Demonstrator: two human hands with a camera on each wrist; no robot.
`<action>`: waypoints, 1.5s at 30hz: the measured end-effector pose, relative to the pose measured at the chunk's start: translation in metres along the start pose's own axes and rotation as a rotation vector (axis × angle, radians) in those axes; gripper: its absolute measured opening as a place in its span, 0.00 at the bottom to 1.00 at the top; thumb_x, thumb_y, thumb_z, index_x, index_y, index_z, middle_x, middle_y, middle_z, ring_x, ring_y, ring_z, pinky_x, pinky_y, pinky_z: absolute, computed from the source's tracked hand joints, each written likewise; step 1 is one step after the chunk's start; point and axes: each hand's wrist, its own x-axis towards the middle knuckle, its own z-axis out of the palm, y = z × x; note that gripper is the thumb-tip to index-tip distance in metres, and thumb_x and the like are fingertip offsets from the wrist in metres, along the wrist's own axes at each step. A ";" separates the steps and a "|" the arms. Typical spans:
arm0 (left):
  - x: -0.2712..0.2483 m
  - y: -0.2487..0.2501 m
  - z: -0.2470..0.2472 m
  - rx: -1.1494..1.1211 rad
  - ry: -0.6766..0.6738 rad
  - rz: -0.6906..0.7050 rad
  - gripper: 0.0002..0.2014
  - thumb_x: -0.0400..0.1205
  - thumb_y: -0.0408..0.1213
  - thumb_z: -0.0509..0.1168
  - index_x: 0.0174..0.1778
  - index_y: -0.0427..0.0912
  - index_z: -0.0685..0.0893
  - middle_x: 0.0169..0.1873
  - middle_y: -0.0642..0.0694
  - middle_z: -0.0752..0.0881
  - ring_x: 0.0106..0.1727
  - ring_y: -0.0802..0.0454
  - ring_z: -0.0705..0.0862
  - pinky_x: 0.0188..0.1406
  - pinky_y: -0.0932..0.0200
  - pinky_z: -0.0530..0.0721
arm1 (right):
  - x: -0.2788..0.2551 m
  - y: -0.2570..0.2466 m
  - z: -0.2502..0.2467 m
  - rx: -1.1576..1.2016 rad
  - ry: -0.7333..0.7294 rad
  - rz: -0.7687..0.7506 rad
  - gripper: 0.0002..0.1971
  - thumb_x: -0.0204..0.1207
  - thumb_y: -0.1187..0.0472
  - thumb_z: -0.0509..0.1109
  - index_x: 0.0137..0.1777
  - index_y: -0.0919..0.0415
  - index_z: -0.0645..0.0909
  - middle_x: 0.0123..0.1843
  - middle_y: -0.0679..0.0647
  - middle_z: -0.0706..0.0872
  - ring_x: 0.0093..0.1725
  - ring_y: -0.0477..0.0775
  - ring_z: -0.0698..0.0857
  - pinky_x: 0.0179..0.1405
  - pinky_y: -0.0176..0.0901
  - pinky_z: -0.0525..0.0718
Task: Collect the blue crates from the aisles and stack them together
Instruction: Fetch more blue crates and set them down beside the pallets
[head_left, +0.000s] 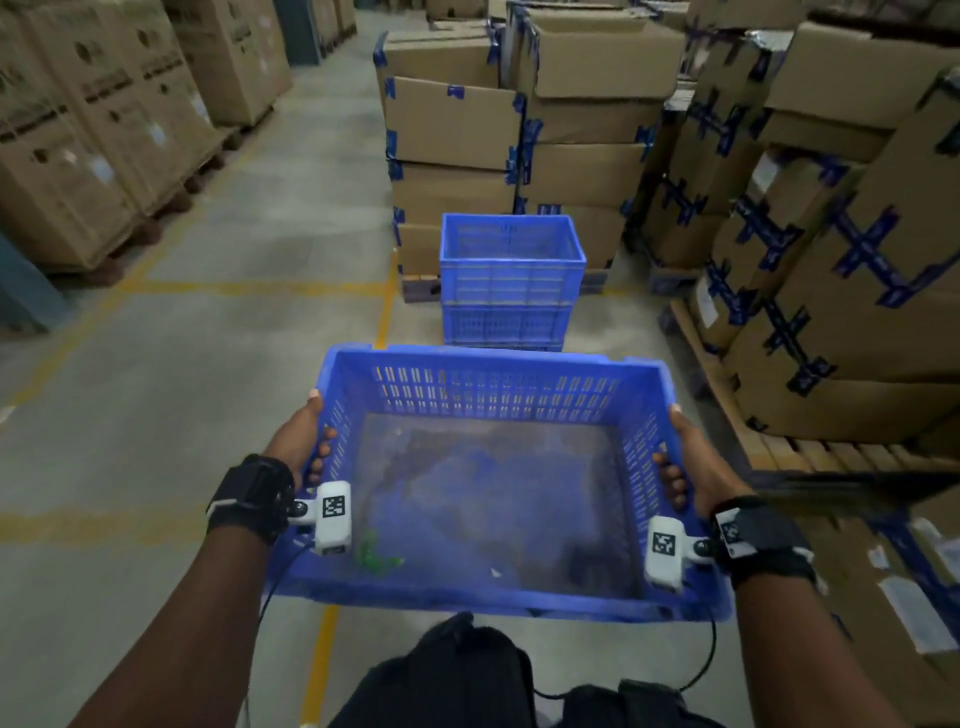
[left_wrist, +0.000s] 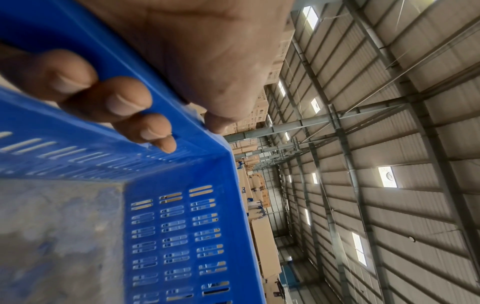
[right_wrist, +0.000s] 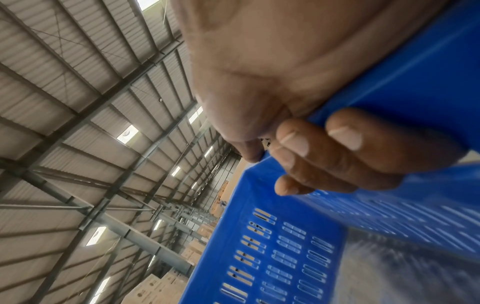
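Note:
I carry a wide blue slotted crate (head_left: 493, 395) at waist height, its dusty bottom showing. My left hand (head_left: 306, 441) grips its left rim, thumb outside and fingers curled through the handle slot. My right hand (head_left: 685, 462) grips the right rim the same way. In the left wrist view my fingers (left_wrist: 124, 102) wrap over the blue crate (left_wrist: 182, 226) edge; in the right wrist view my fingers (right_wrist: 324, 152) curl round the blue crate (right_wrist: 285, 246) rim. Ahead on the floor stands a stack of blue crates (head_left: 511, 280), just beyond the carried one.
Stacked cardboard boxes (head_left: 519, 119) with blue tape rise behind the crate stack. More taped boxes on pallets (head_left: 831, 260) line the right side, and large cartons (head_left: 93, 130) line the left. Grey concrete floor with yellow lines (head_left: 387, 301) lies between. A green scrap (head_left: 374, 556) lies inside the carried crate.

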 end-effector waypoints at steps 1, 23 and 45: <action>0.016 0.019 0.005 0.010 -0.012 0.004 0.32 0.82 0.74 0.46 0.38 0.45 0.71 0.23 0.48 0.66 0.19 0.52 0.59 0.21 0.63 0.57 | 0.012 -0.015 0.003 0.007 0.009 -0.003 0.38 0.72 0.18 0.52 0.33 0.57 0.70 0.19 0.48 0.62 0.16 0.48 0.58 0.19 0.33 0.56; 0.390 0.369 0.186 0.026 -0.052 0.039 0.30 0.87 0.67 0.46 0.40 0.42 0.73 0.28 0.44 0.72 0.21 0.49 0.64 0.18 0.63 0.63 | 0.391 -0.386 0.008 -0.010 -0.015 0.000 0.38 0.74 0.19 0.52 0.35 0.58 0.69 0.24 0.50 0.61 0.20 0.50 0.57 0.19 0.39 0.57; 0.736 0.588 0.245 0.054 0.006 -0.005 0.27 0.90 0.60 0.46 0.44 0.41 0.78 0.29 0.45 0.72 0.25 0.51 0.63 0.26 0.59 0.58 | 0.693 -0.638 0.124 -0.029 -0.020 0.130 0.37 0.76 0.20 0.48 0.35 0.57 0.69 0.18 0.48 0.65 0.16 0.47 0.59 0.19 0.34 0.57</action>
